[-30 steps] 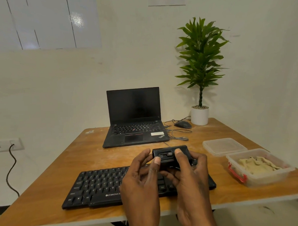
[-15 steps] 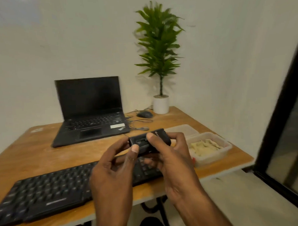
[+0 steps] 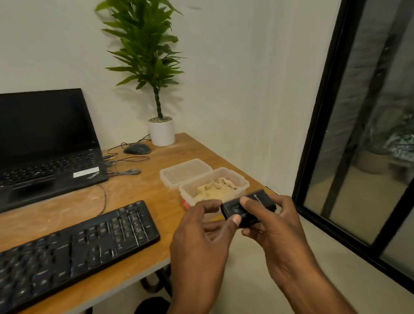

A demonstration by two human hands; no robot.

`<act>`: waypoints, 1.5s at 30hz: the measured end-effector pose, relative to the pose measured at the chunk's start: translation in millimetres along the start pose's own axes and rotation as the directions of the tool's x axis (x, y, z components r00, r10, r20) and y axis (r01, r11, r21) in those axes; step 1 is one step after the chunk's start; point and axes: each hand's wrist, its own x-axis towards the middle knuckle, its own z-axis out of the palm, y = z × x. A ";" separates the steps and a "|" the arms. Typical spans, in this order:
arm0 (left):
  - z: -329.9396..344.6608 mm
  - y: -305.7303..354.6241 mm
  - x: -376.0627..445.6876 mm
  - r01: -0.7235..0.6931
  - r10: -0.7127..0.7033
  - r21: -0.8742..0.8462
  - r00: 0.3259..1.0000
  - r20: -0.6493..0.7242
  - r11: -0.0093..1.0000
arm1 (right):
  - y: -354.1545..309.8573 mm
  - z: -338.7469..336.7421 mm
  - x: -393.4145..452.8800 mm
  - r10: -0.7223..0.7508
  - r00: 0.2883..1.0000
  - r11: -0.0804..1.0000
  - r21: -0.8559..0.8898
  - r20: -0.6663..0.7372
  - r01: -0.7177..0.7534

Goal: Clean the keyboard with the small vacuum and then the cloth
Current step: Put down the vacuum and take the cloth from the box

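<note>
Off the right edge of the bench [image 3: 141, 192], out over the floor, we hold the small vacuum [image 3: 247, 210] in both hands. Our right hand [image 3: 277, 227] carries it, the grip curled round its far end with the thumb laid across the top. Our left hand [image 3: 202, 239] pinches the near end, thumb tip pressed on the front lower corner. The body is blurred, so we cannot say whether that thumb sits on a switch or on a cap.

We judge the step to be readying the vacuum, switching it on or opening its dust end, before any sweeping starts. To do it well, we should keep the right hand as the steady anchor and let only the left thumb work, pushing squarely so the small body does not twist loose. Working over the floor means a slip would drop it, so we would bring it back above the bench first.

The keyboard [image 3: 71, 253] lies flat at the bench's near edge, well to the left of the hands and untouched. The cloth [image 3: 215, 189] sits bunched in the open tub [image 3: 241, 187], just behind our hands, its lid [image 3: 185, 173] beside it.
</note>
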 end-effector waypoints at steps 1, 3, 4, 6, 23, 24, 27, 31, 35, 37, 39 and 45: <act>6.8 -3.8 1.8 0.005 -0.005 0.033 1.000 0.020 0.999 | 5.3 -6.2 5.5 0.016 1.000 1.000 -0.009 -0.022 -0.016; 15.7 -11.4 6.0 0.019 -0.022 0.075 0.999 0.037 0.997 | 16.0 -13.7 16.4 0.046 0.998 0.999 -0.020 -0.048 -0.047; 18.3 -14.8 8.2 0.024 -0.027 0.097 0.999 0.034 0.995 | 21.3 -15.7 21.4 0.055 0.997 0.998 -0.027 -0.050 -0.056; 20.2 -21.0 13.5 0.026 -0.029 0.139 0.999 0.017 0.990 | 31.2 -16.7 30.2 0.057 0.997 0.997 -0.054 -0.045 -0.059; 19.8 -37.0 32.5 0.066 -0.049 0.188 0.994 -0.093 0.980 | 63.1 -14.3 53.5 -0.058 0.998 0.876 -0.478 0.038 0.069; 19.7 -37.3 33.7 0.062 -0.045 0.182 0.994 -0.099 0.981 | 65.0 -14.4 55.9 -0.065 0.997 0.862 -0.502 0.041 0.077; 19.3 -38.1 36.3 0.050 -0.030 0.177 0.993 -0.116 0.983 | 67.4 -14.3 60.9 -0.062 0.996 0.814 -0.574 0.063 0.087; 14.4 -34.5 36.6 0.034 -0.008 0.181 0.989 -0.144 0.983 | 60.8 -13.4 59.5 -0.078 0.997 0.732 -0.678 0.003 0.060; -3.8 -24.0 49.7 0.002 0.036 0.179 0.976 -0.213 0.984 | 32.8 -7.9 63.6 -0.357 0.934 0.602 -0.767 -0.010 0.222; -15.6 -17.4 64.2 -0.020 0.084 0.287 0.974 -0.211 0.958 | 14.2 1.2 76.7 -0.444 0.892 0.482 -0.816 0.086 0.319; -25.5 -10.2 82.7 -0.043 0.121 0.456 0.982 -0.143 0.889 | -3.3 14.5 97.4 -0.460 0.865 0.298 -0.882 0.203 0.365; -30.8 3.0 127.4 -0.123 0.054 0.671 0.991 0.123 0.732 | -13.5 59.4 145.8 -0.236 0.870 -0.208 -0.897 0.433 0.390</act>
